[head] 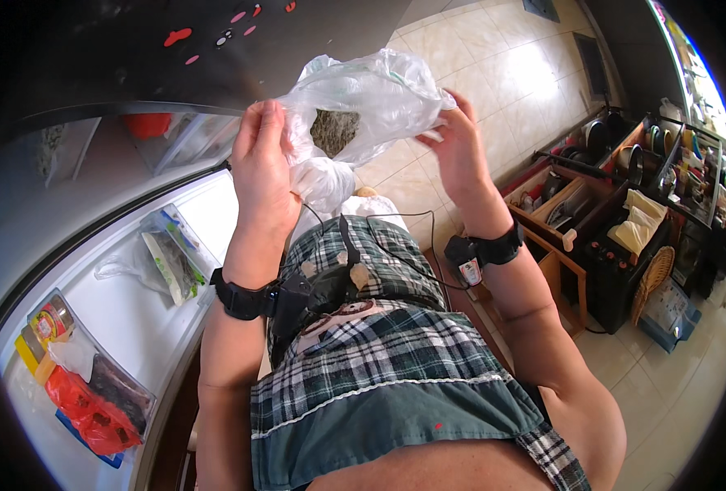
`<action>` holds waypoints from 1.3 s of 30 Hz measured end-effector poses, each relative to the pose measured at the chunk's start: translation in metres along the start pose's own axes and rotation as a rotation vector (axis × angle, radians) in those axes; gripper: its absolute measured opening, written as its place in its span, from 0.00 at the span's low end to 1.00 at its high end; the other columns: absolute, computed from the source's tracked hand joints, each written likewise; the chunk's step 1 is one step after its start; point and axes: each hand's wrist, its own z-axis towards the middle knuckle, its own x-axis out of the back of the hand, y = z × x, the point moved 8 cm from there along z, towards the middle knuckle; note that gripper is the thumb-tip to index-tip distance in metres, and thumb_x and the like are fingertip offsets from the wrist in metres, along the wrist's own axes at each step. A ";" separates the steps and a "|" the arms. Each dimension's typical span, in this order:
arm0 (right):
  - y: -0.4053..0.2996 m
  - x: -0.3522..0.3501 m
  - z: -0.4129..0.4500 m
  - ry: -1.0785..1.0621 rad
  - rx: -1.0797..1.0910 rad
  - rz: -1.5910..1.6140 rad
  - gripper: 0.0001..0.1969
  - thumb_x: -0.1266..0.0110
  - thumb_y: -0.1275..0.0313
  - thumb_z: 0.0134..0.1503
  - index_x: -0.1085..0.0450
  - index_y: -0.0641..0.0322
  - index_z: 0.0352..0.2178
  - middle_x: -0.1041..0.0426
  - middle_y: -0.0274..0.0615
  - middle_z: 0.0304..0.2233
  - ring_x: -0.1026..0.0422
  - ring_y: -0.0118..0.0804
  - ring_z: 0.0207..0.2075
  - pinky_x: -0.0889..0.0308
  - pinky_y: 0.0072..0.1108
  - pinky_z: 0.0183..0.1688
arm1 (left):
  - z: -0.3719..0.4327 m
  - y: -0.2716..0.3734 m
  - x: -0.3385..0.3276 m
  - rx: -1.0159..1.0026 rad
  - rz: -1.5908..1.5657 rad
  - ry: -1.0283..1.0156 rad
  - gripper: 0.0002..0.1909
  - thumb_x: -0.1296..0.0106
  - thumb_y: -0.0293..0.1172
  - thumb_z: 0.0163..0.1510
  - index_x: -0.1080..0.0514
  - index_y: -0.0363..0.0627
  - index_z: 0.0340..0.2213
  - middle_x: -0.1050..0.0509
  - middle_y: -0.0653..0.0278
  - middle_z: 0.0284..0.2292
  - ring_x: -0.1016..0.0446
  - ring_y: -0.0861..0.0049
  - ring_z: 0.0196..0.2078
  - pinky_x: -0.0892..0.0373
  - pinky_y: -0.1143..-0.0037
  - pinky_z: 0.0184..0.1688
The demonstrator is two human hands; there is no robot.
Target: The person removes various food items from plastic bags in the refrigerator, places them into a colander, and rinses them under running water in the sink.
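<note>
A thin white translucent plastic bag (393, 104) is stretched between my two hands, its mouth partly open. Inside it, dark greenish-brown stuff that looks like dried leaves (334, 132) shows through the gap. My left hand (263, 159) pinches the bag's near-left edge between thumb and fingers. On the opposite side, my right hand (461, 144) holds the bag's rim with its fingers. A bunched part of the bag (323, 183) hangs below, close to my left wrist. How full the bag is cannot be seen.
An open refrigerator door (123, 313) is at my left, its bins holding a jar (51, 319), a red plastic bag (90, 405) and a packaged item (169, 264). Pulled-out drawers (553, 199) with kitchenware stand at the right, near a wicker basket (652, 283). A cable (431, 245) hangs near my apron.
</note>
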 end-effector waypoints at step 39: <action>-0.009 0.029 -0.032 0.008 -0.141 0.199 0.18 0.52 0.57 0.63 0.31 0.60 0.44 0.25 0.36 0.37 0.26 0.31 0.38 0.28 0.26 0.40 | -0.009 0.005 -0.019 0.208 0.709 -0.447 0.20 0.46 0.25 0.49 0.33 0.39 0.45 0.26 0.60 0.36 0.27 0.80 0.37 0.31 0.79 0.40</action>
